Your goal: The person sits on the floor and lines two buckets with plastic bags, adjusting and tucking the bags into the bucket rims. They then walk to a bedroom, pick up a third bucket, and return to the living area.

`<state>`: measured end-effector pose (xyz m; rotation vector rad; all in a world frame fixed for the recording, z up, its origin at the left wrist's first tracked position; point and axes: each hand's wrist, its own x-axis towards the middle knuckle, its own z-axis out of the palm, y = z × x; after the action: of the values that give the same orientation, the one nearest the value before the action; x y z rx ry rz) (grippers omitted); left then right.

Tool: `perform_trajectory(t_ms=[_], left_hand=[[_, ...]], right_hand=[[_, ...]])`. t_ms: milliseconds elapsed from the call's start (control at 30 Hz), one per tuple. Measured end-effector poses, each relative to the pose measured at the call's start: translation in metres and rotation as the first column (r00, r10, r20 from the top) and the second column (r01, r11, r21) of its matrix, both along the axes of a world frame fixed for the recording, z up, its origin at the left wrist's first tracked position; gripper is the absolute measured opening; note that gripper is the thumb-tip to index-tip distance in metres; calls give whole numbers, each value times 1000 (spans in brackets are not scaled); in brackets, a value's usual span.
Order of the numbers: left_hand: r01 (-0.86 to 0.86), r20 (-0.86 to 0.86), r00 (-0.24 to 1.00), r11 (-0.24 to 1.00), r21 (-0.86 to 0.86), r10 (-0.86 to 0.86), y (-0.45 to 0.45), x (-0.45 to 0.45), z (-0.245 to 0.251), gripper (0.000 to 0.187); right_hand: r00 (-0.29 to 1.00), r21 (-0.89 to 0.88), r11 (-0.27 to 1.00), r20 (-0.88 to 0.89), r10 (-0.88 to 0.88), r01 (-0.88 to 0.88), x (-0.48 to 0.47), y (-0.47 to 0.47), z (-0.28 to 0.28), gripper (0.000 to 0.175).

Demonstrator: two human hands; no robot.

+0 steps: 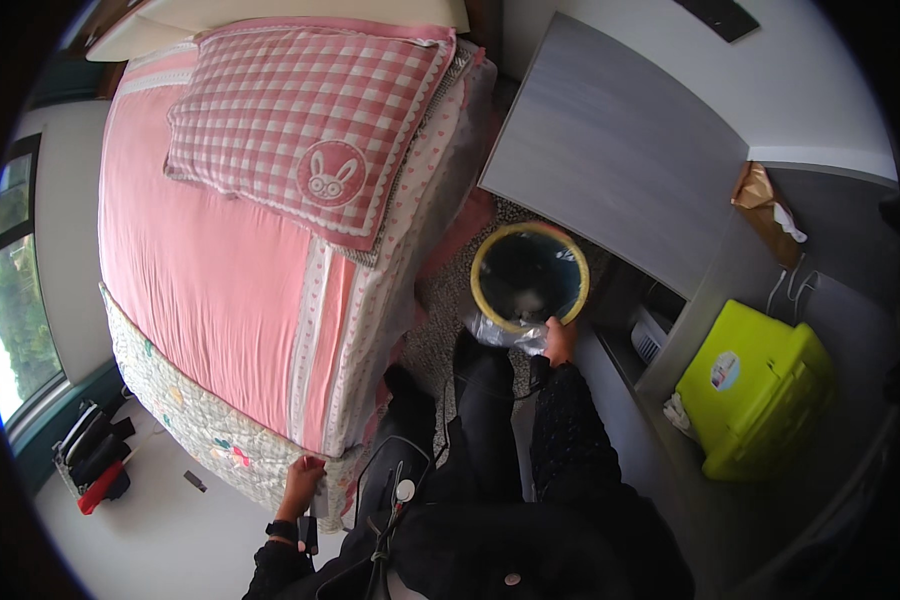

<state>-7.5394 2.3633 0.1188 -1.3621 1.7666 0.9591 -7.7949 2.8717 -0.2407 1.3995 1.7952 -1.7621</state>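
My right hand point(559, 341) grips the near rim of a round trash bin point(477, 281) with a yellow rim and a dark inside. Crumpled clear plastic point(499, 332) hangs at its near side, beside my fingers. My left hand point(301, 484) is low at the foot of the bed, by the corner of a floral quilt point(217, 450), with its fingers curled around a small reddish and pale item that I cannot identify. On the bed lie a pink sheet point(210, 277) and a pink checked pillow point(270, 112) with a rabbit patch.
Right of the bin stands a grey desk or cabinet point(615, 142). Further right are a lime-green plastic box point(742, 390), a brown tissue pack point(765, 210) and white cables point(795, 281). A white basket point(649, 335) sits in a low opening. Dark and red items point(101, 457) lie at the far left.
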Motion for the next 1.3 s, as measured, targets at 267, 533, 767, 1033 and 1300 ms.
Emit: perform_trajectory(t_ms=[267, 533, 767, 1033, 1300], left_hand=[[186, -434, 887, 982, 22, -158, -43, 60, 5, 2], [-102, -631, 736, 962, 255, 245, -103, 120, 88, 16], [-341, -707, 429, 826, 450, 562, -168, 192, 159, 50], [-576, -711, 133, 637, 512, 691, -188, 293, 219, 55], [-784, -764, -45, 450, 427, 644, -157, 385, 247, 37]], right_hand=[[939, -114, 942, -176, 294, -316, 69, -42, 194, 23], [626, -73, 652, -378, 682, -755, 112, -180, 394, 40], [173, -121, 133, -422, 890, -984, 131, -355, 490, 53], [-110, -270, -270, -488, 866, -924, 167, -512, 532, 44], [-426, -192, -590, -525, 737, -784, 229, -606, 568, 36]])
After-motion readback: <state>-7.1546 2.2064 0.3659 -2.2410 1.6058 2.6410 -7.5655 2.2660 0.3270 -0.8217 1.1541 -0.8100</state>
